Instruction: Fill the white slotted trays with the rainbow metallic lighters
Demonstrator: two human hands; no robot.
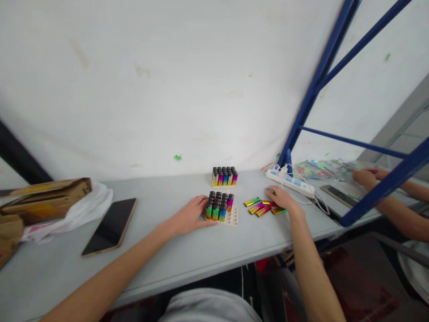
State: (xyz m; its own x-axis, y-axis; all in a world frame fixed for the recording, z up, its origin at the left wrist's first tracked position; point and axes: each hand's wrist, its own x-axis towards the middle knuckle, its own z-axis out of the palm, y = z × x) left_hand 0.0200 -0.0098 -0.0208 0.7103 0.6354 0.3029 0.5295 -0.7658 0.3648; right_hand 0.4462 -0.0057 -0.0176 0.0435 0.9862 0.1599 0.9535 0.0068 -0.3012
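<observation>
My left hand (192,215) rests on the table around the left side of a white tray (232,217), its fingers apart against the tray and the lighters. Several upright lighters with black tops (216,208) fill the left part of that tray, and bare slots show at its right. Behind it stands a second full block of lighters (225,176). To the right, several shiny coloured lighters (256,208) lie loose on the table. My right hand (279,199) is over the right end of this pile, fingers bent down around a lighter partly hidden by them.
A dark tablet (110,227) lies left on the table (157,261), beside cardboard boxes (50,201) and a white plastic bag (97,201). At right are a power strip (295,183), a blue metal frame (310,98), a phone (339,195) and another person's hands (367,179).
</observation>
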